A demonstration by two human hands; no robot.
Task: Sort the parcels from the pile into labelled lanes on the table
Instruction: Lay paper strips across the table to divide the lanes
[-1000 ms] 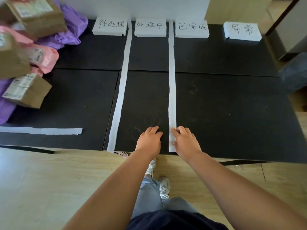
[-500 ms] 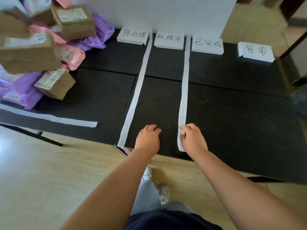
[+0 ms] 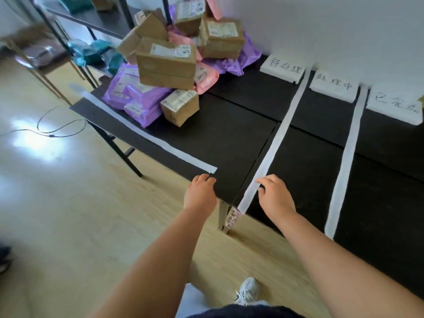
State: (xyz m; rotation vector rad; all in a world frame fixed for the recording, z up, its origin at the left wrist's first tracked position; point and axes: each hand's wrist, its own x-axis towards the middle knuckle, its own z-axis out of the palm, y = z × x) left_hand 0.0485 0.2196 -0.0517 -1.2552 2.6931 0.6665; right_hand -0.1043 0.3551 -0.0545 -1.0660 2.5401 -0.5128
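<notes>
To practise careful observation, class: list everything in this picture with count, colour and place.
table: one, black, against wall
cardboard boxes: several, brown, piled far left on table
mailer bags: several, purple and pink, among the boxes
label blocks: three, white, along wall
strips: three, white, on table
parcels: few, teal, rack behind
cable: one, dark, floor
shoe: one, white, floor
left hand: one, table's near edge
right hand: one, touching a strip
</notes>
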